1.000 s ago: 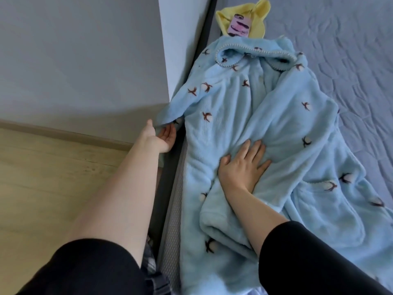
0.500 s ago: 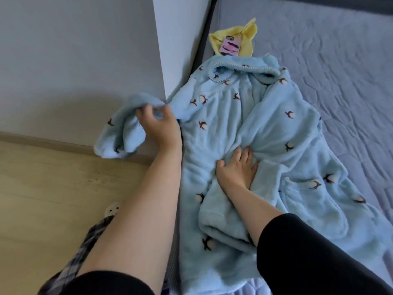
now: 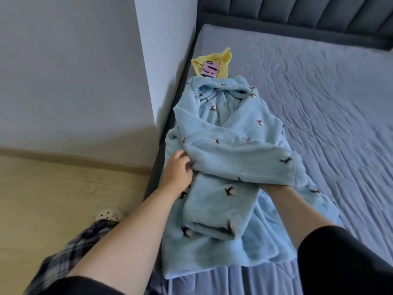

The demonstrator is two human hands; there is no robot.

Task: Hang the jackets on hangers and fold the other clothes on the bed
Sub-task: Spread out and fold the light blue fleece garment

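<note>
A light blue fleece robe point(image 3: 223, 205) with small dark bird prints lies lengthwise on the bed point(image 3: 329, 103), hood toward the headboard. One sleeve point(image 3: 238, 158) is laid across the robe's front, from left to right. My left hand point(image 3: 178, 168) is at the left end of that fold, its fingers curled into the fabric. My right hand is covered by the sleeve; only its wrist point(image 3: 274, 189) shows at the sleeve's lower edge, so I cannot tell how its fingers lie.
A yellow garment point(image 3: 221, 60) with a pink phone point(image 3: 209, 69) on it lies just beyond the hood. A white wall corner point(image 3: 165, 81) stands close to the bed's left edge. A dark padded headboard point(image 3: 319, 20) is at the back. Wooden floor point(image 3: 53, 199) and a white slipper point(image 3: 108, 215) lie at the left.
My left hand has drawn the hanging sleeve up from beside the bed and laid it across the robe's front. My right hand, which pressed on the robe, is now under that sleeve.
</note>
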